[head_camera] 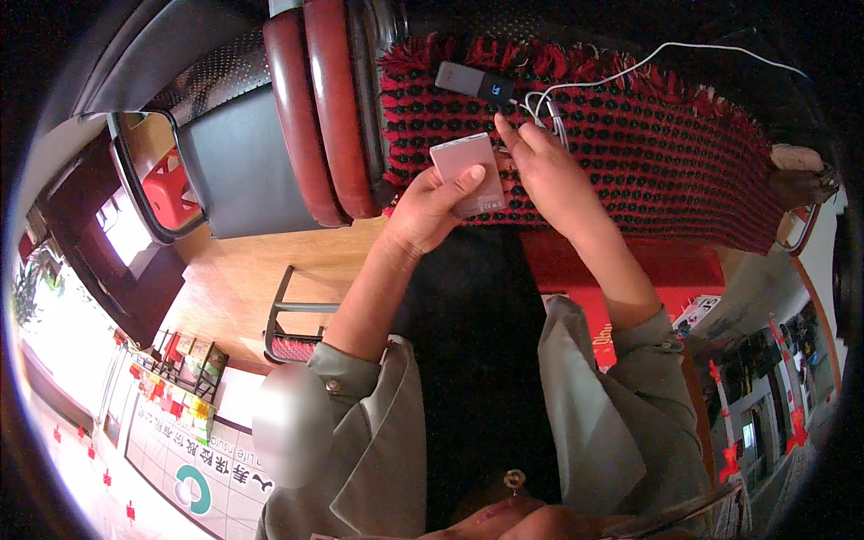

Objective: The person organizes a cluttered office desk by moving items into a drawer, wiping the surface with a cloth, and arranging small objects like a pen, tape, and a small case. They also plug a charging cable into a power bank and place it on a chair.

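Observation:
My left hand (425, 209) grips a flat pink power bank (466, 165), its thumb across the broad face and its end with ports pointing away from me. Just right of it is my right hand (550, 169), index finger stretched out and other fingers partly curled and hidden. Nothing shows in that hand. Beyond both hands, a grey and black power bank (466, 81) with a lit digital display lies on a red and black woven cover (641, 148). A white charging cable (540, 101) is bundled beside it, with its plug close to the display end.
Red padded armrests (324, 115) border the cover on the left, and a black chair seat (250, 169) lies past them. A red plastic stool (169, 192) stands farther left on the wooden floor (236, 283). A red box (628, 277) sits below the cover at right.

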